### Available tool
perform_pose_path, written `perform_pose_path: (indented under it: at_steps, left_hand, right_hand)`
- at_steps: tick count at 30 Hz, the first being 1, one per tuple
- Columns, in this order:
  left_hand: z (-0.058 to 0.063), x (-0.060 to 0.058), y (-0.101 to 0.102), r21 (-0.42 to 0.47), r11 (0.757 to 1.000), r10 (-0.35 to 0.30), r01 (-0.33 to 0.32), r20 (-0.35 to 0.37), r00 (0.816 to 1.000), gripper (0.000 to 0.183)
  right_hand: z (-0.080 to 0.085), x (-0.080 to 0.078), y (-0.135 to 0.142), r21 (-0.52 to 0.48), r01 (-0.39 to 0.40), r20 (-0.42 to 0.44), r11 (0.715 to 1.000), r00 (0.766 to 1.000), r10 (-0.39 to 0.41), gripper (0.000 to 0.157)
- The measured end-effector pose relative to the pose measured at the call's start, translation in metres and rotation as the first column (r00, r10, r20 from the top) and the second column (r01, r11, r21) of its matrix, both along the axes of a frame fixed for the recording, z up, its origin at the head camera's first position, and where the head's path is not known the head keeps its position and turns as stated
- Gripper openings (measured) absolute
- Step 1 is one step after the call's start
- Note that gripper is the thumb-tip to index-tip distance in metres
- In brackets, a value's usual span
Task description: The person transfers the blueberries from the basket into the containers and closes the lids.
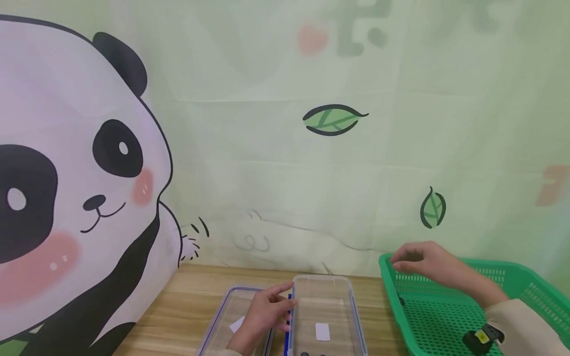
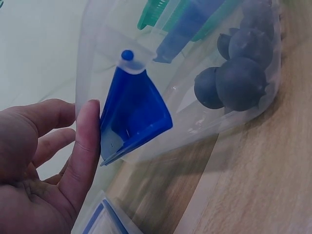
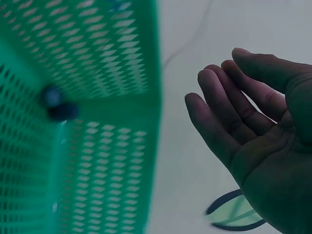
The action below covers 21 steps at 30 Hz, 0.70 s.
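My left hand (image 1: 262,314) touches the left side of a clear plastic box (image 1: 322,295). In the left wrist view, its fingers are fairly straight, with one against the wall beside a blue latch (image 2: 141,109) that hangs folded out. Several dark round fruits that look like blueberries (image 2: 243,83) lie inside the box, near its wall. Over the left rim of a green plastic basket (image 1: 392,296), my right hand (image 1: 429,259) hovers with fingers loosely bent and nothing in them. Two small dark round things (image 3: 58,103), blurred, sit in a corner of the basket.
A blue-edged clear lid or container (image 1: 229,301) lies left of the box on the wooden table (image 1: 191,291). A white label (image 1: 322,332) shows in the box. Behind stands a cloth backdrop (image 1: 267,148) with a panda. A black device (image 1: 483,340) is at the right wrist.
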<state>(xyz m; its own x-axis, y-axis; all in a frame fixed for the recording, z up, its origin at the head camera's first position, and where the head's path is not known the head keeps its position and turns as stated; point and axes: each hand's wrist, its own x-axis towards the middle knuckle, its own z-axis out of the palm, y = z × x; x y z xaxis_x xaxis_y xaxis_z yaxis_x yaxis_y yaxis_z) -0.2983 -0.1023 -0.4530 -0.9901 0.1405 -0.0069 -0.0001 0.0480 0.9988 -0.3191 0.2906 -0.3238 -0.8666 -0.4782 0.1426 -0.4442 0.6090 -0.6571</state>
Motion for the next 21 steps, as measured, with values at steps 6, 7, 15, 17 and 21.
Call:
perform_pose_path:
  at_steps: [6, 7, 15, 17, 21]
  left_hand:
    - [-0.001, -0.001, 0.000, 0.008, 1.000, 0.000, 0.000, -0.013, 1.000, 0.057]
    - [-0.001, -0.001, 0.000, 0.007, 1.000, 0.001, -0.001, -0.014, 1.000, 0.058]
    - [-0.002, -0.001, 0.000, 0.018, 1.000, -0.003, 0.004, -0.018, 1.000, 0.058]
    - [-0.003, -0.001, 0.000, 0.028, 1.000, -0.012, 0.012, -0.024, 1.000, 0.058]
    - [-0.004, -0.001, -0.001, 0.045, 0.999, -0.021, 0.023, -0.032, 0.999, 0.058]
  right_hand:
    - [-0.021, -0.022, 0.013, -0.001, -0.018, 0.039, 1.000, 0.999, 0.018, 0.024]
    - [-0.024, -0.024, 0.014, 0.001, -0.023, 0.042, 1.000, 0.999, 0.023, 0.024]
    - [-0.042, -0.038, 0.020, 0.022, -0.013, 0.098, 1.000, 0.995, 0.011, 0.018]
    - [-0.048, -0.040, 0.023, 0.027, -0.014, 0.111, 1.000, 0.994, 0.011, 0.017]
    - [-0.060, -0.045, 0.031, 0.050, -0.022, 0.137, 0.998, 0.990, 0.015, 0.017]
